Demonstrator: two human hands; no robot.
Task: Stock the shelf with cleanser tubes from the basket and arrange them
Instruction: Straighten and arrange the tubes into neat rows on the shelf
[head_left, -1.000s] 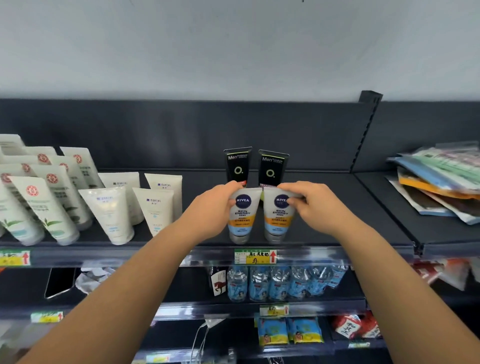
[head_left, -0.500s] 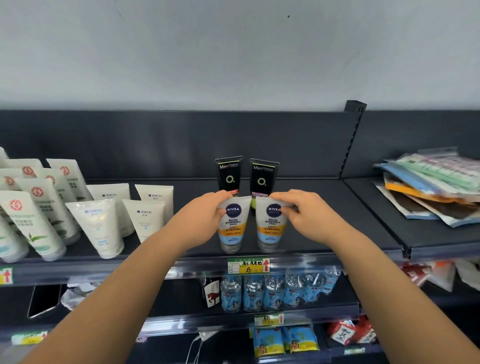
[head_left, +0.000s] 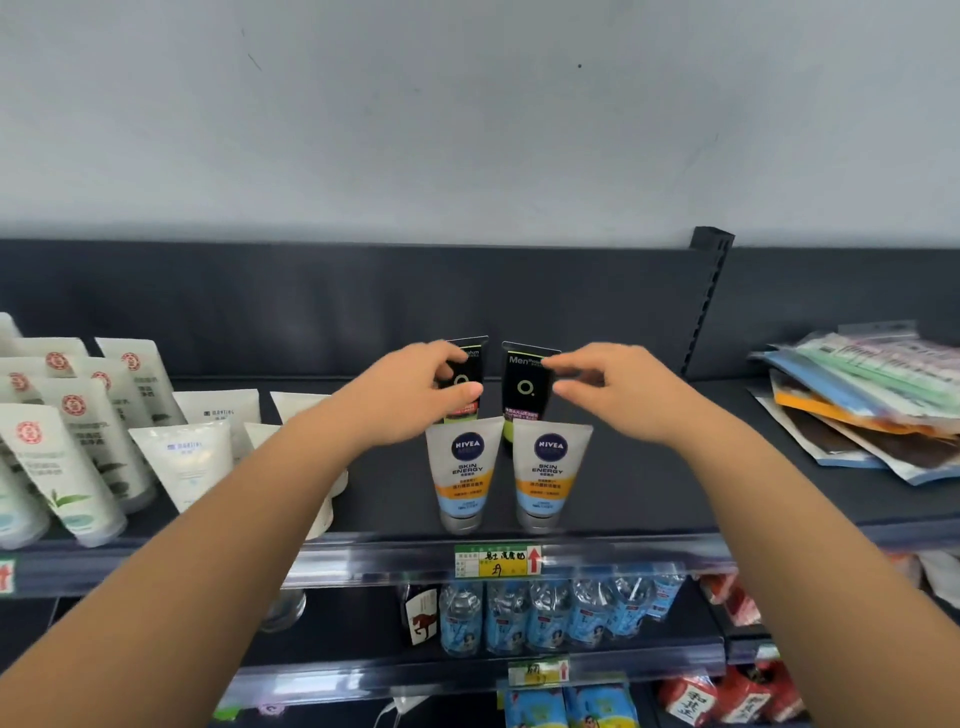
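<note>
Two white Nivea cleanser tubes, the left (head_left: 460, 473) and the right (head_left: 548, 473), stand cap-down side by side near the front edge of the dark shelf (head_left: 649, 499). Nothing touches them. Behind them stand two black tubes. My left hand (head_left: 415, 395) grips the left black tube (head_left: 474, 364), fingers over its top and thumb on its front. My right hand (head_left: 618, 395) pinches the right black tube (head_left: 524, 387) at its upper right edge. The basket is out of sight.
Plain white tubes (head_left: 187, 467) and several tubes with a red emblem (head_left: 62, 457) fill the shelf's left part. Flat packets (head_left: 862, 405) are piled on the neighbouring shelf to the right. Water bottles (head_left: 545, 618) sit one shelf below, under a price tag (head_left: 496, 560).
Both hands let go of the two Nivea tubes and moved back and up to the black tubes behind them. The Nivea tubes stay standing at the shelf front.
</note>
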